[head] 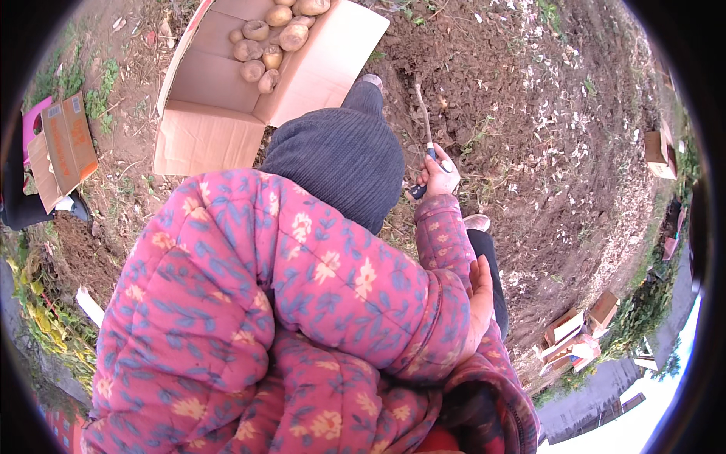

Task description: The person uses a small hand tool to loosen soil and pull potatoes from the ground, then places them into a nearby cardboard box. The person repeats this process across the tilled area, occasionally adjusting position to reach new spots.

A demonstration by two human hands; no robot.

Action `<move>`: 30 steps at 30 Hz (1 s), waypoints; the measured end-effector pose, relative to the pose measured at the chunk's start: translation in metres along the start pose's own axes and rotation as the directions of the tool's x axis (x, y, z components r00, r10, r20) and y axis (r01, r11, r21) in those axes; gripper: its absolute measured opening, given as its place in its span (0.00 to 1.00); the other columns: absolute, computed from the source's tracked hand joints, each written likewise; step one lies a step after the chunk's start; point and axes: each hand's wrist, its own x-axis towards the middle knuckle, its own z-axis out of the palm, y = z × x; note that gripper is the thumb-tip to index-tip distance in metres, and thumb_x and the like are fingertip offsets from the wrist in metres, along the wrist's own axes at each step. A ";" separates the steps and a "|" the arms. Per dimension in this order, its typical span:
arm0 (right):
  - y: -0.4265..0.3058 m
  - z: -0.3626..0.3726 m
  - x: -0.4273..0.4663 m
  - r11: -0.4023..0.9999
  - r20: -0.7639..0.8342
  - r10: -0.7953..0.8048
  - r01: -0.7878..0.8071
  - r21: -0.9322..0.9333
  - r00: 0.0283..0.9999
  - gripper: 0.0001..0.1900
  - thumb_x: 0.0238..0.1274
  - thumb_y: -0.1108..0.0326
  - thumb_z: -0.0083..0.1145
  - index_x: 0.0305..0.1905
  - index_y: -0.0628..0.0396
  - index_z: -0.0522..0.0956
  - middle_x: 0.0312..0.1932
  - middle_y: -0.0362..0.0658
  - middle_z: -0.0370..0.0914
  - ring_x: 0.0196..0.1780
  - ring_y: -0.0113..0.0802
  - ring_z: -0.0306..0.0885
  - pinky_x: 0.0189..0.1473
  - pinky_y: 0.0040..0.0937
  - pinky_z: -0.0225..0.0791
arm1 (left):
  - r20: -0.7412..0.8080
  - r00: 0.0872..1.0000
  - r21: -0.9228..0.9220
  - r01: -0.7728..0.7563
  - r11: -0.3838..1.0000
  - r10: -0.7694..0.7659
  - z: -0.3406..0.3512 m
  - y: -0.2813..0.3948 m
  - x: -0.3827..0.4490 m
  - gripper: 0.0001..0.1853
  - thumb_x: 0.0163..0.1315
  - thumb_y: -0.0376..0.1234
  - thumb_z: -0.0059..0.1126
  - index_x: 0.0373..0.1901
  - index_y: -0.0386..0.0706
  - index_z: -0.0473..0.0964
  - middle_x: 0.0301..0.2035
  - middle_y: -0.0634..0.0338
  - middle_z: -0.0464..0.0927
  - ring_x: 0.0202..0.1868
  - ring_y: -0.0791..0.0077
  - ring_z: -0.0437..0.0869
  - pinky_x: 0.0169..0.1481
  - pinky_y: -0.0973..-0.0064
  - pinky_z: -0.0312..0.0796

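Observation:
My right hand (442, 177) is closed around the dark blue handle of a hand tool (424, 113), whose thin, soil-coloured shaft points away over the dug soil. My left arm crosses my body in its pink floral padded sleeve. At its end, my left hand (481, 303) lies against the right sleeve, fingers extended and partly hidden, with no object seen in it. An open cardboard box (212, 76) stands ahead to the left, beside my bent knee. Several round, soil-dusted potatoes (294, 37) lie inside it.
Loose soil (544, 170) with dry leaf bits spreads to the right. A cardboard box (659, 153) stands far right, and several more cartons (570, 340) lie at lower right. At far left, a printed carton (65, 147) is beside another person's shoe (80, 207).

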 end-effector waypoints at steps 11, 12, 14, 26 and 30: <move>-0.081 -0.003 0.002 0.962 0.159 0.151 -0.108 -0.253 0.976 0.20 0.51 0.80 0.54 0.53 0.65 0.72 0.19 0.42 0.71 0.13 0.22 0.61 0.13 0.24 0.58 | 0.106 0.987 0.132 -0.137 0.982 0.123 0.002 0.000 0.006 0.35 0.60 0.53 0.45 0.63 0.41 0.58 0.61 0.52 0.61 0.64 0.52 0.59 0.67 0.46 0.53; -0.082 0.004 0.008 0.932 0.118 0.137 -0.087 -0.352 0.984 0.19 0.50 0.79 0.54 0.51 0.65 0.74 0.18 0.42 0.71 0.12 0.23 0.62 0.12 0.24 0.58 | 0.131 0.983 0.106 -0.142 0.984 0.128 0.002 -0.003 0.005 0.36 0.60 0.53 0.45 0.64 0.40 0.57 0.62 0.53 0.60 0.65 0.53 0.58 0.68 0.47 0.52; -0.081 0.023 0.027 0.845 0.062 0.091 -0.044 -0.534 0.994 0.17 0.47 0.78 0.55 0.46 0.63 0.77 0.16 0.41 0.72 0.12 0.25 0.65 0.12 0.25 0.59 | 0.153 0.965 0.082 -0.226 0.971 0.212 0.003 -0.012 0.001 0.34 0.61 0.50 0.45 0.64 0.39 0.57 0.62 0.52 0.60 0.65 0.53 0.58 0.68 0.47 0.53; -0.068 0.037 0.038 0.965 0.112 0.093 -0.062 -0.253 0.989 0.20 0.48 0.81 0.53 0.51 0.63 0.74 0.18 0.40 0.70 0.13 0.23 0.62 0.13 0.25 0.58 | -0.120 0.936 0.036 0.336 0.941 -0.330 0.016 0.015 0.022 0.20 0.60 0.38 0.49 0.50 0.38 0.75 0.47 0.50 0.76 0.54 0.50 0.72 0.52 0.36 0.65; -0.089 0.027 0.017 0.998 0.125 0.057 -0.051 -0.045 0.991 0.21 0.53 0.82 0.51 0.55 0.65 0.70 0.21 0.43 0.71 0.14 0.22 0.60 0.15 0.23 0.57 | -0.190 0.921 -0.064 0.335 0.940 -0.341 0.013 0.027 0.025 0.19 0.60 0.38 0.49 0.48 0.37 0.76 0.45 0.50 0.78 0.52 0.49 0.74 0.51 0.35 0.66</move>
